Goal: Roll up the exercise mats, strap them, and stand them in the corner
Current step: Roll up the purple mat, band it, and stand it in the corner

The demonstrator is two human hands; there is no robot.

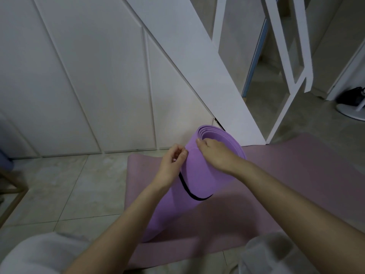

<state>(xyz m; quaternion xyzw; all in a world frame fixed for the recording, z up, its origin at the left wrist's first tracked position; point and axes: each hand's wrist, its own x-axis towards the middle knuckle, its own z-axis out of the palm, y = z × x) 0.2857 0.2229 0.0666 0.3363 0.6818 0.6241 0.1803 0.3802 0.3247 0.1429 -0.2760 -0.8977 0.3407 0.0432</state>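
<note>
We see a rolled purple foam exercise mat (199, 184) standing on end, tilted a little away from us, with its lower end on a flat pink exercise mat (296, 175) that lies spread on the pale tiled floor (69, 184). The spiral of layers shows at the roll's upper end. A thin black strap (189, 191) circles the roll about midway along its length.

Our right hand (215, 153) lies over the top of the roll: its grip is closed on the rim, with the fingers hooked into the open end and the thumb on the outside. Our left hand (173, 165) sits against the roll's left side just below the rim, above the strap. Its fingers are curled and its thumb touches the purple foam, but we cannot tell whether this grip pinches the mat's edge or merely rests against it.

Behind the roll stands a white panelled wall (79, 86), with a broad white slanted board (197, 66) crossing it. Far right, a round white stand base (351, 111) sits on the floor. White-clad knees (39, 254) show at the bottom corners.
</note>
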